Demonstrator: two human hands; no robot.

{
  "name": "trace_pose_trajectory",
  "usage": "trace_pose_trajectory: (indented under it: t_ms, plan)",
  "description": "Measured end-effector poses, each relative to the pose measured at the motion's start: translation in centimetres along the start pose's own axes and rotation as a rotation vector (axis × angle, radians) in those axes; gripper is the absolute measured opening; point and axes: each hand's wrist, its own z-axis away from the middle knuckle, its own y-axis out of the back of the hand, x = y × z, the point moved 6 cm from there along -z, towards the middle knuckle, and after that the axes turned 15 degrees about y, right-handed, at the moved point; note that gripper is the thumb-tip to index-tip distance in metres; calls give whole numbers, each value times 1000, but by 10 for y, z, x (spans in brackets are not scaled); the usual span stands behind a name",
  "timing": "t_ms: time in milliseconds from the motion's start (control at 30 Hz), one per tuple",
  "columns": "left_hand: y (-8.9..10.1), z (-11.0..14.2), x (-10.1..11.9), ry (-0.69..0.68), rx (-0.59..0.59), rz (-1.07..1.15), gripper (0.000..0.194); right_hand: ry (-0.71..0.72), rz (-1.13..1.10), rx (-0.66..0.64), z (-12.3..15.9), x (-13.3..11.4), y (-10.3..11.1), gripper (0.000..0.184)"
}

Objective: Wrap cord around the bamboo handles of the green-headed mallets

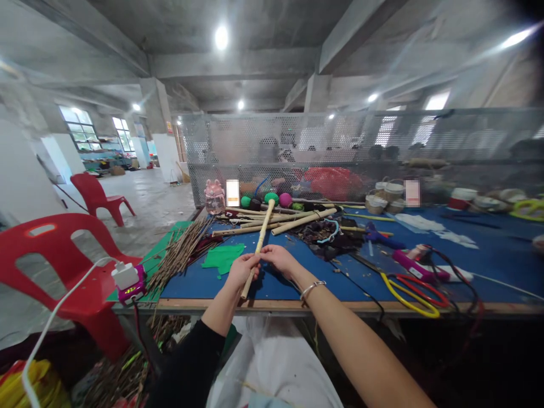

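Note:
A pale bamboo stick [264,229] slants up and away from me over the table edge. My left hand [243,273] is closed around its lower part. Just above, my right hand [279,262] has its fingertips pinched on the same stick; whether they also hold something small is hidden. At the stick's far end appears a green ball [271,198]; I cannot tell if the two are joined. A green cloth scrap [223,258] lies left of my hands. Beyond it, several loose bamboo sticks [304,221] lie across the table.
Thin brown twigs [181,249] are bundled on the left of the blue tabletop [297,288]. Yellow-and-red-handled scissors [410,294], a purple tool [419,267] and cables lie right. A pink bottle [215,197] stands near the mesh screen [276,136]. Red chairs [80,255] stand left.

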Motion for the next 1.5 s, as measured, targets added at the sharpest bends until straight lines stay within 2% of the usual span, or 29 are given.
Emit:
trace_pose_trajectory:
  t_ms: [133, 267, 467, 533, 633, 767, 867, 1000, 1100, 1300, 1500]
  plan:
    - [-1, 3, 1, -15, 39, -15, 32, 102, 5, 52, -1, 6, 5, 26]
    - [-7, 8, 0, -54, 91, -58, 31, 249, 241, 113, 3, -2, 17, 18]
    - [-15, 8, -4, -86, 133, -145, 28, 228, 505, 134, 8, -3, 24, 16]
    - [-16, 7, -7, -94, 131, -167, 29, 234, 491, 97, 9, 1, 24, 19]
    - [-17, 4, -5, -147, 72, -294, 30, 199, 284, 42, 8, 10, 28, 25]
    - [-20, 1, 20, -393, 5, -707, 27, 130, 30, 67, 6, 20, 36, 33]
    - [-21, -3, 42, -605, 8, -909, 33, 133, 51, 42, 5, 21, 35, 32]
    - [-28, -11, 52, -745, -98, -1099, 29, 142, 131, 30, 6, 20, 34, 30]
    - [-30, -14, 51, -781, -147, -1180, 29, 149, 194, 21, 7, 19, 35, 29]
    - [-29, -15, 41, -768, -241, -1289, 37, 155, 292, -22, 9, 17, 33, 25]
    - [-29, -23, 32, -770, -170, -1341, 34, 125, 361, -8, 8, 16, 33, 23]
